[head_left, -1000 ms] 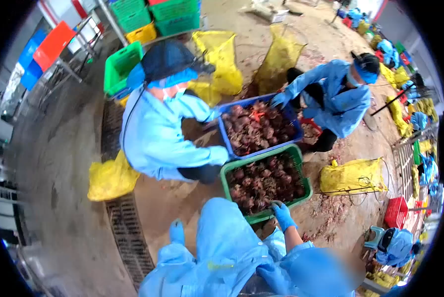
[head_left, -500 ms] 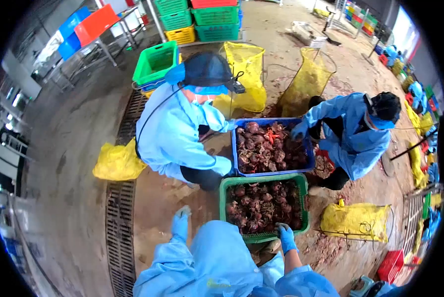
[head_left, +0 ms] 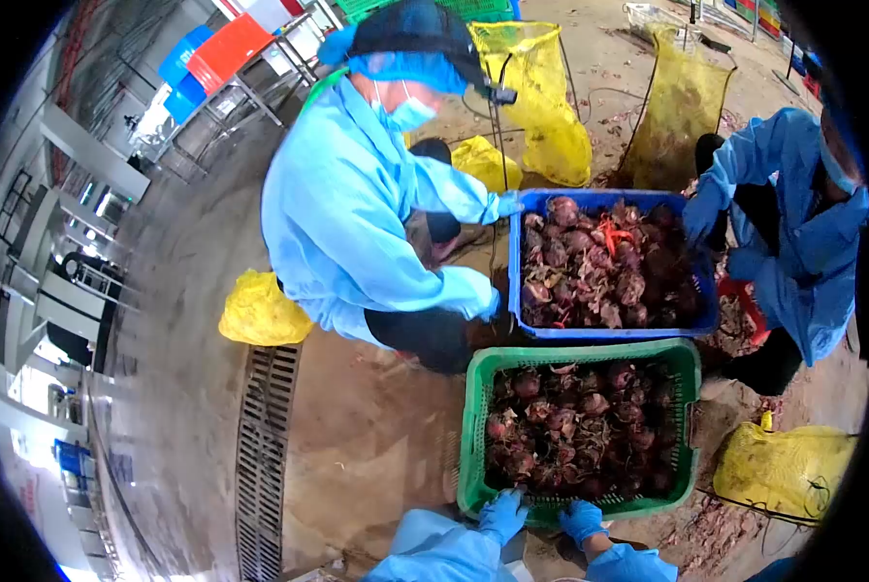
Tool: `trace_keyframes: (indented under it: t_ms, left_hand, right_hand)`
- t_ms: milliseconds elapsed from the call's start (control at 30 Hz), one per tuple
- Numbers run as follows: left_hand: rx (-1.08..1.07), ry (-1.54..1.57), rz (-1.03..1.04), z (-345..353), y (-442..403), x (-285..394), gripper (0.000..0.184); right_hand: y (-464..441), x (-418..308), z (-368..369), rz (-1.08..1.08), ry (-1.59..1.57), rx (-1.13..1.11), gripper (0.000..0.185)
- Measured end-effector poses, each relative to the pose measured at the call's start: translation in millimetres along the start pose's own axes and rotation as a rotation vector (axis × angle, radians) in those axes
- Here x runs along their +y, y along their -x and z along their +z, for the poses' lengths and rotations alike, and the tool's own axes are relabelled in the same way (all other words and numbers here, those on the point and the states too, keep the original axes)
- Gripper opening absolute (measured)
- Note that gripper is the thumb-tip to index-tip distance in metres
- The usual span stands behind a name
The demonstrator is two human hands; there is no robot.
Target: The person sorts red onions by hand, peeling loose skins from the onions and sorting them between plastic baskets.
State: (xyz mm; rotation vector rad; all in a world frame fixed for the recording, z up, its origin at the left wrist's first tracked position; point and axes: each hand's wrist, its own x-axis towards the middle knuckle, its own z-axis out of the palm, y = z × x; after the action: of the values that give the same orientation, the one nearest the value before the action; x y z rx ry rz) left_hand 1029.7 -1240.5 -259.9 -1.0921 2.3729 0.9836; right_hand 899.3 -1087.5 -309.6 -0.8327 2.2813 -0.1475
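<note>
A green plastic crate filled with red onions stands on the floor before me. My left hand, in a blue glove, grips its near rim, with the fingers hooked over the edge. Close by on the right, my right hand, also gloved, is curled over the same rim. Just behind it sits a blue crate of red onions, with some red strips lying on top. Two co-workers in blue gowns have their hands at this blue crate.
One co-worker crouches at the left, another at the right. Yellow mesh bags stand at the back. A filled yellow bag lies to the right, another yellow bag by the drain grating.
My left hand has come from the open floor on the left to the green crate's near rim. My right hand stays on that rim. The view has moved closer and shifted.
</note>
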Motion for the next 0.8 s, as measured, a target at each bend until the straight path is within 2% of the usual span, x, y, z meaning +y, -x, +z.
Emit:
trace_keyframes:
  t_ms: [33, 67, 100, 133, 167, 267, 300, 367, 400, 433, 467, 500, 533, 567, 600, 633, 667, 700, 767, 800]
  left_hand:
    - [-0.132, -0.094, -0.066, 1, -6, -3, 0.044]
    - [-0.131, -0.093, -0.076, 13, -11, -15, 0.044]
    - [-0.228, -0.044, -0.112, 27, -17, -27, 0.045]
    - [-0.313, 0.01, -0.141, 41, -26, -37, 0.047]
    - [-0.208, -0.016, -0.063, 49, -28, -45, 0.046]
    - [-0.239, -0.132, -0.089, 31, -30, -26, 0.045]
    - [-0.185, -0.143, -0.059, 36, -32, -29, 0.044]
    - [-0.076, -0.171, 0.007, 47, -28, -34, 0.045]
    - [-0.015, -0.191, 0.049, 49, -27, -37, 0.046]
    - [0.041, -0.212, 0.093, 51, -22, -40, 0.047]
    - [0.162, -0.217, 0.152, 49, -21, -42, 0.048]
    - [0.278, -0.209, 0.22, 46, -17, -33, 0.049]
    - [0.056, -0.197, 0.1, 35, -19, -29, 0.05]
    - [0.239, -0.24, 0.148, 70, -43, -57, 0.05]
    - [0.13, -0.201, 0.104, 57, -28, -44, 0.05]
    - [0.052, -0.15, 0.066, 37, -25, -28, 0.05]
    - [0.16, -0.205, 0.139, 50, -33, -38, 0.048]
    - [0.178, -0.202, 0.15, 61, -42, -48, 0.048]
    - [0.52, -0.242, 0.617, 78, -40, -74, 0.045]
    - [0.405, -0.317, 0.519, 66, -26, -66, 0.039]
  right_hand:
    - [-8, 0, 3, -0.04, 0.053, -0.096, 0.033]
    - [-12, 0, 9, -0.08, 0.104, -0.191, 0.033]
    - [-14, 10, 23, -0.091, 0.104, -0.191, 0.033]
    - [-18, 25, 41, -0.243, 0.064, -0.08, 0.033]
    - [-24, 35, 51, -0.396, 0.025, 0.036, 0.034]
    - [-19, 19, 36, -0.465, 0.038, 0.111, 0.035]
    - [-15, 14, 24, -0.368, 0.031, -0.055, 0.03]
    - [-15, 1, 3, -0.162, 0.021, -0.379, 0.047]
    - [-21, -9, -3, -0.181, 0.025, -0.351, 0.047]
    - [-25, -20, -8, -0.203, 0.019, -0.23, 0.034]
    - [-19, -25, -10, -0.212, 0.019, -0.119, 0.029]
    - [-6, -22, -16, -0.209, 0.028, -0.007, 0.036]
    - [-25, -4, 9, -0.285, 0.01, 0.132, 0.037]
    - [-34, 10, 36, -0.348, -0.008, 0.25, 0.038]
    - [-22, 1, 20, -0.314, -0.024, 0.212, 0.039]
    - [-16, 0, 13, -0.385, -0.083, 0.305, 0.041]
    - [-17, 6, 12, -0.375, -0.028, 0.315, 0.043]
    - [-16, 9, 16, -0.363, 0.013, 0.315, 0.045]
    - [-14, 28, 27, -0.312, 0.178, 0.351, 0.049]
    - [-6, 35, 22, -0.266, 0.193, 0.294, 0.052]
